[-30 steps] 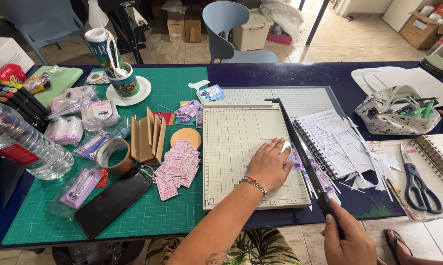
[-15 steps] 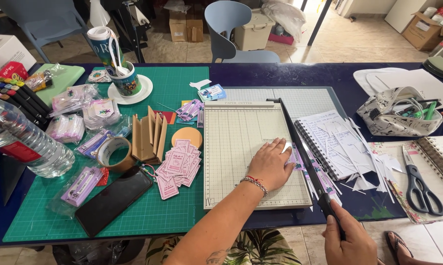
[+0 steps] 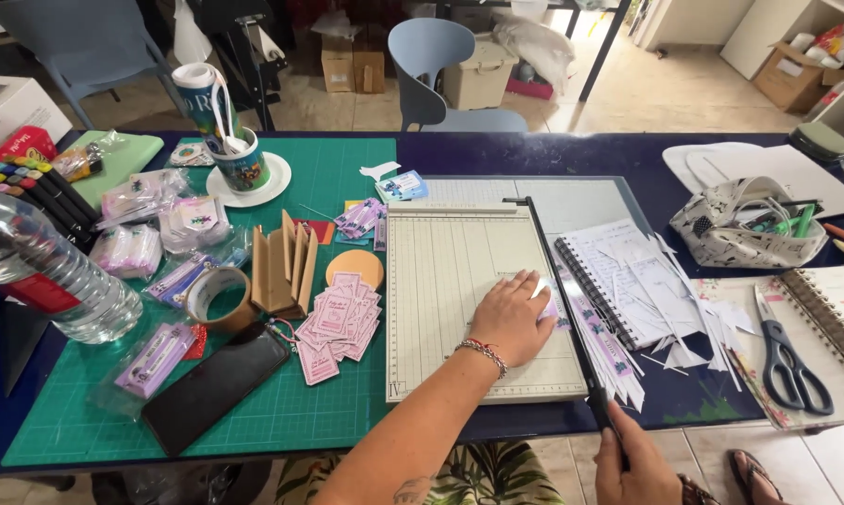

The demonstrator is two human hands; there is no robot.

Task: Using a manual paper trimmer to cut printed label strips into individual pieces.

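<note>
Paper trimmer sits at the middle of the dark blue counter, its pale gridded board just right of the green cutting mat. Black blade arm runs along the board's right edge, from far to near.

Left hand lies flat, palm down, on the right part of the board, fingers spread and pressing a small slip of paper against the blade edge. A beaded bracelet circles that wrist.

Right hand is at the near edge of the frame, closed around the blade arm's handle end, just off the counter's near edge.

Right of the blade: an open spiral notebook covered with white paper trimmings, more strips scattered toward the near edge. Further right, black-handled scissors lie on another notebook, with a patterned pencil pouch beyond.

Left of the trimmer, on the mat: a loose heap of pink cards, a round orange disc, a cardboard holder, a roll of tape, a black phone. A clear water bottle lies at far left; a cup on a saucer stands at the far side of the mat.
</note>
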